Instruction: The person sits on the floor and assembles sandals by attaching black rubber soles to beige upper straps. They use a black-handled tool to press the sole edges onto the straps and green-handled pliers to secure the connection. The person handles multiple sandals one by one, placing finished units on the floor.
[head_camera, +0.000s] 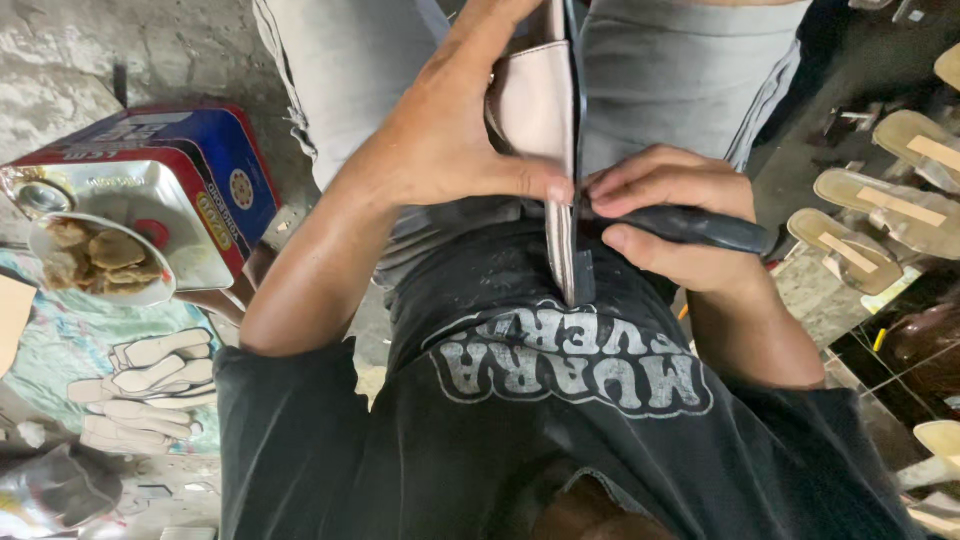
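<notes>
My left hand (450, 140) grips a pale pink-beige shoe sole (535, 100) with a dark edge, held on its side over my lap, thumb pressed near its lower end. My right hand (665, 210) is closed around a black-handled tool (715, 229), with its fingertips touching the sole's dark edge next to my left thumb. The tool's working end is hidden behind the sole and my fingers. Below the hands are my black printed shirt and grey shorts.
A blue and red metal tin (200, 180) lies at the left, with a white bowl of brown fried pieces (95, 262) on it. Beige cut-out insoles (150, 385) are stacked on the floor at lower left. Several tan sandal soles (880, 205) lie at the right.
</notes>
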